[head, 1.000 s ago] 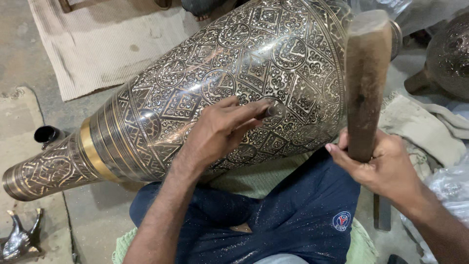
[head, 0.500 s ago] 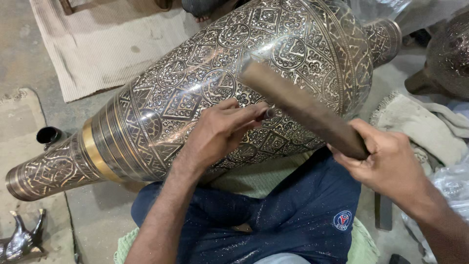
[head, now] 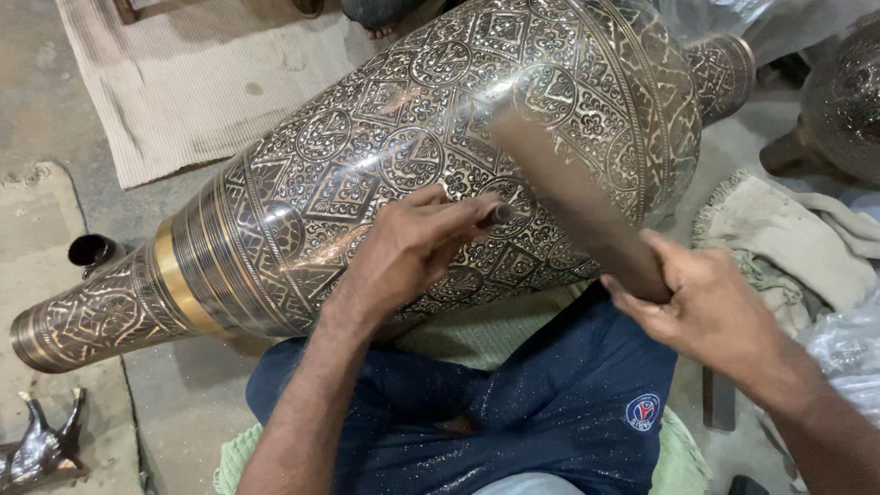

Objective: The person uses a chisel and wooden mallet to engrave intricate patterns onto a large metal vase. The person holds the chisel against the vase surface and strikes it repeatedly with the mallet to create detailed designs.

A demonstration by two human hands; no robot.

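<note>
Nearest to us, our lap in dark blue trousers supports the work, with a pale green cloth spread between lap and metal. Lying on its side across it is the large engraved metal vase, its surface covered in silver-and-black diamonds, roundels and floral scrolls; a plain gold band rings the narrow neck, which points to our left and rests on the floor.

Our left hand lies on the vase's belly, fingers closed around a thin dark punch whose tip appears to meet the engraved surface, though the contact point is too small to confirm. Our right hand is clenched on the lower end of a brown wooden mallet, which slants up and left toward the punch and is blurred.

To the right, crumpled cream rags lie just beside the vase's widest part. Farther off, a ribbed beige mat covers the floor beyond the neck, and a second dark metal vessel sits at the upper right edge.
</note>
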